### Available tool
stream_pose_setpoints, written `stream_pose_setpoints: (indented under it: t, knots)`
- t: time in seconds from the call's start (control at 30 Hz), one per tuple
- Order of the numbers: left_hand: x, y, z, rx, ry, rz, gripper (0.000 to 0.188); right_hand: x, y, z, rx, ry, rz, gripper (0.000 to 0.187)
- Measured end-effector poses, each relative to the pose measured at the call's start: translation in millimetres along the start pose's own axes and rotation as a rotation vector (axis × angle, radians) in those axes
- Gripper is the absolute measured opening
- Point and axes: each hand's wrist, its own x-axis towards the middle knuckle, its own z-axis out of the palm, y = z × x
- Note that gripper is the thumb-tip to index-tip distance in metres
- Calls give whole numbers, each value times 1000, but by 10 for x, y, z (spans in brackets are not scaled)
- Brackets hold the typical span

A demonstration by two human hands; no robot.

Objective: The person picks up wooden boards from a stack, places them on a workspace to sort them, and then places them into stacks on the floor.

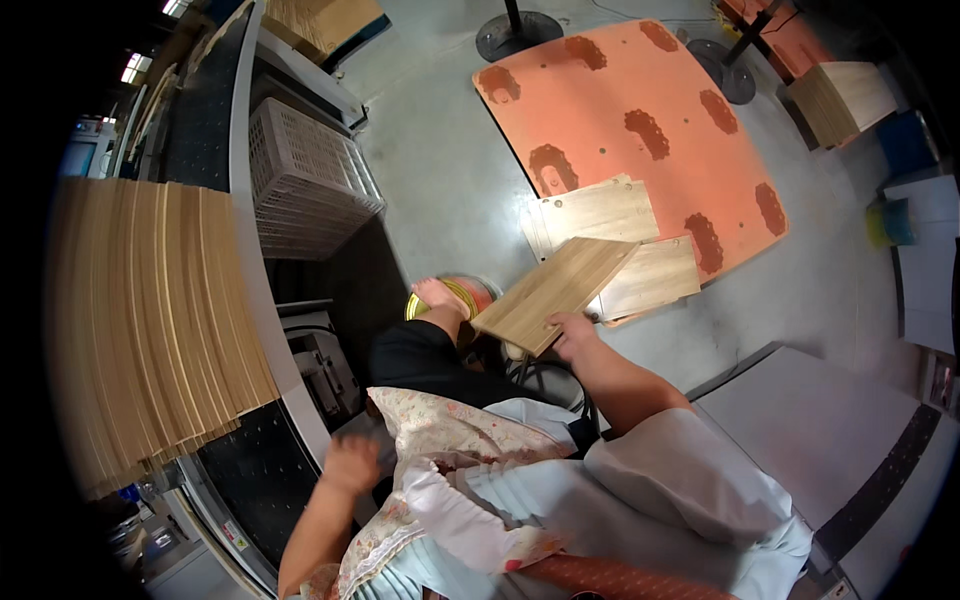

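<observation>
A flat wood-grain board (pixel 550 290) slants out in front of me. My right hand (pixel 572 335) grips its near right edge, thumb on the top face. Beyond it the far end overlaps two stacks of similar boards, the farther stack (pixel 600 215) and the nearer stack (pixel 655 278), lying on the near edge of an orange pallet (pixel 630 110). Down by my left side, next to the bench edge, my left hand (pixel 355 460) is smeared by motion and its fingers cannot be made out. No thing shows clearly in it.
On the black-topped bench (pixel 250 490) at my left stands a long row of boards (pixel 160 330). Below are pale plastic crates (pixel 305 180). A bare foot (pixel 438 295) rests on a yellow-rimmed round tin (pixel 415 306). A grey panel (pixel 810 430) lies right; more boards (pixel 845 100) stand far right.
</observation>
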Motion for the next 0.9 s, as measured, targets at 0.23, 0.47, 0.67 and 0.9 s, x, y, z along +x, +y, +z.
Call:
stream_pose_setpoints:
  t: [0.23,0.47,0.67,0.9]
  knots:
    - [-384,-24,672,-86,-281,198,17,542,-489,-192,125,300,-223,43]
    - [-355,-49,636,-155,-379,183,16,545,-511,-449,16,174,-235,47]
    - [-178,-62,294,-313,-319,69,17,233,-624,-658,-614,-8,-349,41]
    - [1208,-702,-1138,-769,610,-334,76,-675,-1876,278,-1078,-426,-272,25]
